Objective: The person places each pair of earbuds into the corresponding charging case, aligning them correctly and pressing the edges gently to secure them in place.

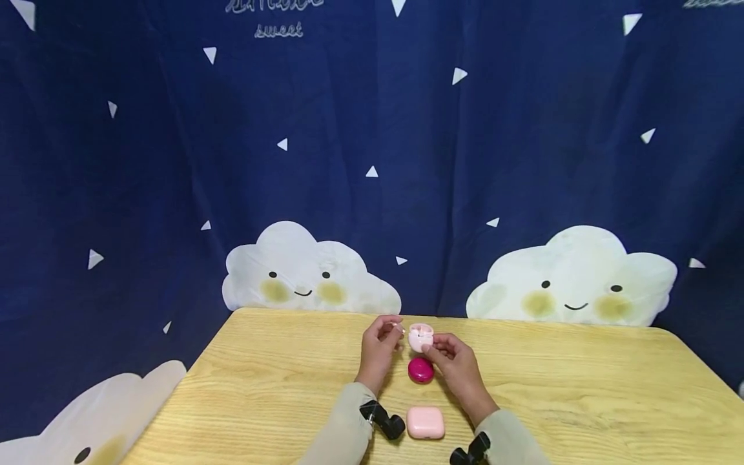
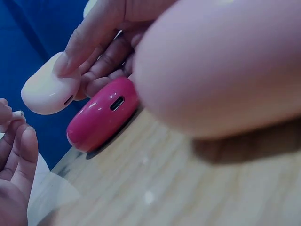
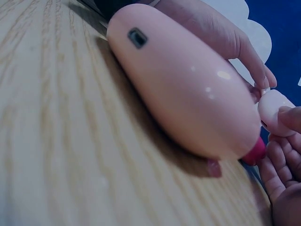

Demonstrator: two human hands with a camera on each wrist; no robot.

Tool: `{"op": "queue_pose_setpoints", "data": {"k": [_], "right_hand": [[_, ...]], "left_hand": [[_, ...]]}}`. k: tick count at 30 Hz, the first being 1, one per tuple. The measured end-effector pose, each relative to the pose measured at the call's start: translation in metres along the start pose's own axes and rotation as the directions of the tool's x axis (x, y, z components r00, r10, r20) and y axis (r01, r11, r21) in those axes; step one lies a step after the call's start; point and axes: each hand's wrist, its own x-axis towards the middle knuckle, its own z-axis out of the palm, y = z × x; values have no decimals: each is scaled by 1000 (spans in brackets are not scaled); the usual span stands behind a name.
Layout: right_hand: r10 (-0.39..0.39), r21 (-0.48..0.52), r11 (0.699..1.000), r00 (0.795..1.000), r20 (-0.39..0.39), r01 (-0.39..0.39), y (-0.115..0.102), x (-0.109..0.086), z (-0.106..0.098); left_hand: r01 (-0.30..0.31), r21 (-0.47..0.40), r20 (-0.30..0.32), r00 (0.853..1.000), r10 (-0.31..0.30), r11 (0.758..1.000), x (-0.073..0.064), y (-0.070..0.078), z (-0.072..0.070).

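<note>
My left hand (image 1: 376, 352) pinches a small white earbud (image 2: 18, 114) between thumb and fingertips, just left of an opened pale pink earbud case (image 1: 421, 340). My right hand (image 1: 459, 371) grips that case at its right side, thumb across the front, and holds it up off the table with its lid raised. Whether another earbud sits inside is too small to tell. Right below the held case, a glossy magenta earbud case (image 1: 421, 370) lies closed on the table. Nearer to me, between the forearms, lies a closed pink earbud case (image 1: 425, 422), its charging port showing in the right wrist view.
The wooden table (image 1: 279, 374) spreads out to both sides of the hands. Behind it hangs a dark blue curtain (image 1: 337, 174) with white clouds and triangles. Black wrist cameras (image 1: 383, 420) are strapped over both light sleeves.
</note>
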Motion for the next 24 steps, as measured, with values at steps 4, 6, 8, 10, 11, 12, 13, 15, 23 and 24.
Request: {"op": "queue_pose_setpoints", "data": {"k": [4, 6, 8, 10, 11, 12, 13, 15, 23, 24], "right_hand": [[-8, -11, 1000, 1000, -3, 8, 1, 0, 0], [-7, -16, 1000, 1000, -6, 7, 2, 0, 1], [-3, -20, 1000, 1000, -5, 3, 2, 1, 1], [-4, -34, 999, 1000, -1, 4, 3, 1, 1], [-6, -37, 999, 1000, 1, 6, 3, 1, 1], [-7, -39, 999, 1000, 2, 7, 3, 1, 1], [-15, -44, 999, 1000, 2, 15, 3, 1, 0], [-30, -48, 998, 1000, 1, 30, 2, 2, -1], [-41, -54, 998, 999, 15, 42, 0, 1, 1], [-44, -55, 997, 999, 17, 45, 0, 1, 1]], "left_hand": [[-14, -33, -12, 1000, 14, 999, 4, -11, 0], [-20, -51, -25, 1000, 19, 999, 4, -13, 0], [-17, -52, -37, 999, 15, 999, 5, -15, 0], [-19, -55, -51, 999, 16, 998, 5, -15, 0], [-15, -57, -56, 998, 12, 998, 6, -15, 0], [-14, -57, -58, 998, 11, 998, 6, -15, 0], [-19, -52, -58, 998, 16, 998, 6, -14, 1], [-30, -56, -51, 998, 27, 998, 4, -8, 2], [-55, -16, -14, 998, 55, 998, -9, 19, 2], [-57, -6, -8, 998, 57, 998, -10, 21, 2]]}}
